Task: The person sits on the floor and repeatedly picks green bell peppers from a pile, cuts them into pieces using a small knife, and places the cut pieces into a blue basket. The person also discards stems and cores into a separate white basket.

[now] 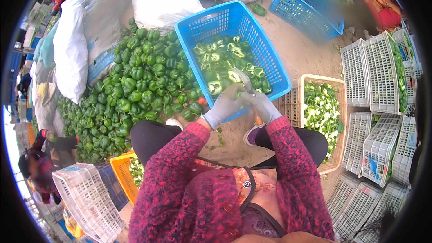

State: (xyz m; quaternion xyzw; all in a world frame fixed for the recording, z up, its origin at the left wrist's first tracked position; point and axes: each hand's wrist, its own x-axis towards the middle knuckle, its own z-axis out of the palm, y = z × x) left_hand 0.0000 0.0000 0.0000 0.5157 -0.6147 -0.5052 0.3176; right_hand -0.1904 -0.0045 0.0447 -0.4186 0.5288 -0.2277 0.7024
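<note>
Both my hands wear grey gloves and meet over the near edge of a blue plastic crate [275, 65]. My right hand [266, 107] is closed round a knife [245, 80]; its blade points away from me over the crate, and a bit of brownish handle shows below the hand. My left hand [224, 106] is closed beside the blade on what looks like a green bell pepper [245, 97], mostly hidden by the fingers. Inside the crate lie several cut pepper halves [237, 52], with pale insides showing. The crate tilts toward me.
A large heap of whole green peppers [135, 90] spreads to the left. At my right stands a beige crate [344, 130] of pale green scraps. Stacked white crates [355, 74] line the right side. White sacks [162, 4] and another blue crate [299, 11] lie beyond.
</note>
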